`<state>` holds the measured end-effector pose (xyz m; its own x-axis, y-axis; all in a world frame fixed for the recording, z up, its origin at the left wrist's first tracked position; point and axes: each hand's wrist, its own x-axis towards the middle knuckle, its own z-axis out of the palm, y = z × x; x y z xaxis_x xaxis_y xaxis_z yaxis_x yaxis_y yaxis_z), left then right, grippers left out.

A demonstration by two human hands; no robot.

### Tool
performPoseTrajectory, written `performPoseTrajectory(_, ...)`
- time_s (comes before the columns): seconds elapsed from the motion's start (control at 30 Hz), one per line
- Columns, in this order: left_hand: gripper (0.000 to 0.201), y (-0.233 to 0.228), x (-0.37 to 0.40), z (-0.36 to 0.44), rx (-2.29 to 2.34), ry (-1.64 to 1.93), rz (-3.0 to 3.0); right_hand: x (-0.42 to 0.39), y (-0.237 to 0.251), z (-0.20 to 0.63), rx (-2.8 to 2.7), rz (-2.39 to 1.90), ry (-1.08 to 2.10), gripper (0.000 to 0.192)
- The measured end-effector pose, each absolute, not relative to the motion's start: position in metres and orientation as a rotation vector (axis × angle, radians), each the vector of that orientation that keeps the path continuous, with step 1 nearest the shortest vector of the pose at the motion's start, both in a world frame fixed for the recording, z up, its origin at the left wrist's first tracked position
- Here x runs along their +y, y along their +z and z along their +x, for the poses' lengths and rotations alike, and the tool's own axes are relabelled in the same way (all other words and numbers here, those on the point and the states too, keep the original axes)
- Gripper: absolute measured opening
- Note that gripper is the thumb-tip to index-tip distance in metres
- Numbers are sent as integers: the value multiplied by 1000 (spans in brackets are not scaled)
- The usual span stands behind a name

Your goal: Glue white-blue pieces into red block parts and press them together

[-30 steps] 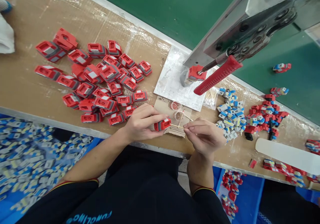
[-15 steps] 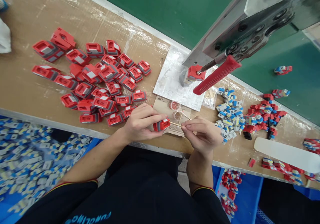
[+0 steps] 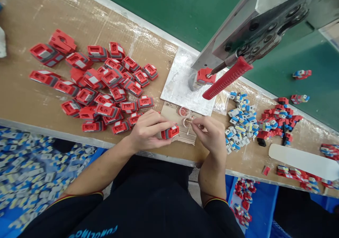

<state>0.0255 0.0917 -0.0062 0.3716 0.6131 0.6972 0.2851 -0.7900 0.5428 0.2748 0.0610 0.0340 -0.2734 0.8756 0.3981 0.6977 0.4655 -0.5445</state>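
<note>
My left hand point(image 3: 148, 130) is closed around a red and grey toy vehicle part point(image 3: 170, 132), its end facing right. Pinched in the fingers of my right hand point(image 3: 212, 132) is a thin cotton swab point(image 3: 189, 119), its tip at the lower of two small clear cups point(image 3: 186, 122). The upper cup point(image 3: 184, 111) holds a little liquid. Another swab point(image 3: 188, 129) leans out over the cardboard piece point(image 3: 169, 112) beneath the cups.
Many red toy parts point(image 3: 106, 109) lie at left. A lever press point(image 3: 227, 79) with a red handle stands on a metal plate point(image 3: 172, 82). Bagged swabs point(image 3: 221, 102), blue-white parts point(image 3: 241, 121) and red-blue toys point(image 3: 280, 119) lie at right. Blue bins point(image 3: 265, 202) stand below the table.
My right hand has moved slightly left and up, taking the swab away from the red part to the lower cup. My left hand keeps the part in nearly the same place.
</note>
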Motion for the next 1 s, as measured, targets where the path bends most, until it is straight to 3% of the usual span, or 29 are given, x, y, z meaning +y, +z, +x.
performPoseTrajectory(0.47,28,-12,90,26,816,1423,2301,53,51,245,-1729,-902,534,14)
performPoseTrajectory(1.0,27,-9,91,26,803,1447,2266,51,43,272,-1654,-1063,421,13)
